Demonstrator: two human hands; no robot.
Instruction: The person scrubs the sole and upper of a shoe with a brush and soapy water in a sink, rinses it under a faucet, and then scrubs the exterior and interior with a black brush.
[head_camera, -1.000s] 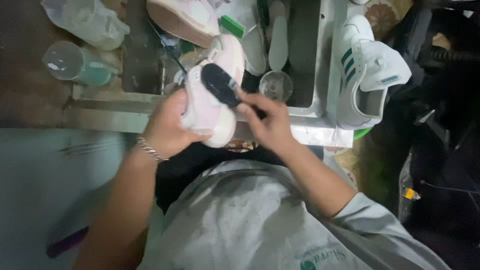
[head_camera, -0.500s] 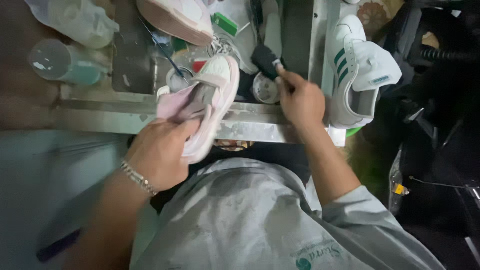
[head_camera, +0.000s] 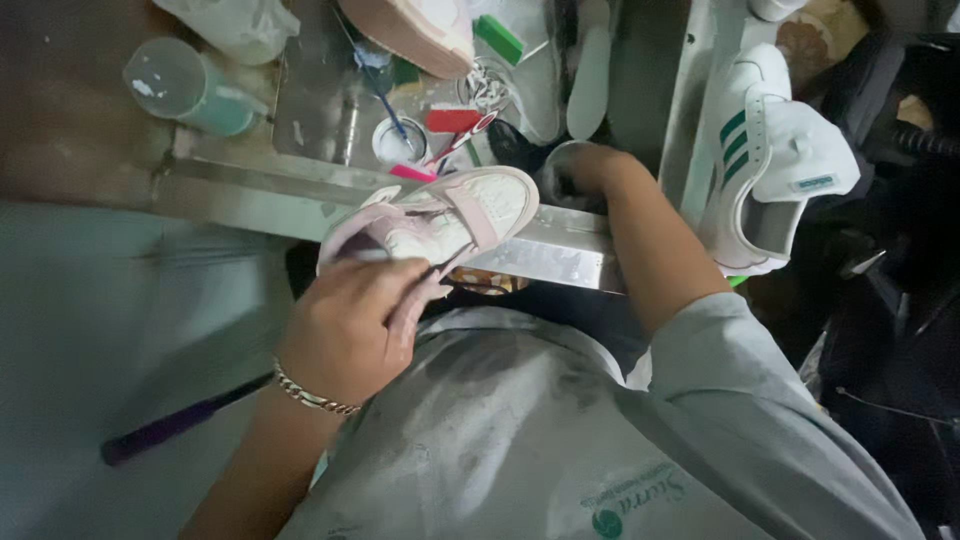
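Head view: the left hand (head_camera: 345, 325) is clamped around the heel end of a small pink-and-white shoe (head_camera: 450, 215), fingers closed over its upper, toe pointing toward two o'clock. The shoe hangs just above the near edge of the metal surface (head_camera: 545, 260), not resting on it. A chain bracelet (head_camera: 310, 392) sits on that wrist.

The right hand (head_camera: 590, 168) reaches to one o'clock of the shoe, down at a small round container (head_camera: 560, 175) on the surface. Its fingers are curled, but whether they grip anything cannot be told; the hand hides its own fingertips.

At twelve o'clock of the shoe stands a small cup with a thin brush (head_camera: 395, 125) in it, with a red tool (head_camera: 452, 120) just beside. A clear plastic cup (head_camera: 185, 85) lies at ten o'clock, an upturned shoe sole (head_camera: 410, 30) at the top, and a white sneaker with green stripes (head_camera: 765, 165) stands at three o'clock.

Risks, as a judgement: the shoe is held at one end only, so a loosened grip could let it tip off the surface edge onto the lap. The right forearm crosses crowded containers; a careless sweep could knock the brush cup over and spill onto the shoe.
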